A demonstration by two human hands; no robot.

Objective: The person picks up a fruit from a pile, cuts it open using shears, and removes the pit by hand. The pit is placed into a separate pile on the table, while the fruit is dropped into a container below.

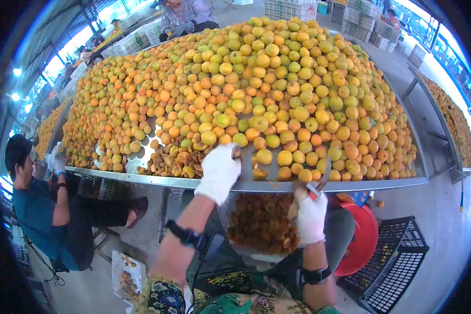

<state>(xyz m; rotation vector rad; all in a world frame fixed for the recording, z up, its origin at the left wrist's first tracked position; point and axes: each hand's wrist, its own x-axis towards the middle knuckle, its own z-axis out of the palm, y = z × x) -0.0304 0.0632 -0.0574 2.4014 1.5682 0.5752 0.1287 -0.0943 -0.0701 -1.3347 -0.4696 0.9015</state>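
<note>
A large heap of yellow-orange apricots (256,89) covers the metal table (235,185) in front of me. My left hand (220,174), in a white glove, is over the table's near edge. Its fingers are curled, and a small brownish shape at their tips is too blurred to name. In my right hand (311,219), also gloved, is a knife (324,175) with a curved blade pointing up; the fingers are closed round its handle. Left of my left hand lies a pile of brownish apricot scraps (174,160). Below the edge, between my hands, a container holds brown-orange apricot pieces (261,222).
A red basin (362,238) and a black plastic crate (395,267) stand on the floor at right. At left sits a co-worker (47,209), near a white tray (128,275). Another person (186,18) is across the table. Stacked white crates (290,9) stand behind.
</note>
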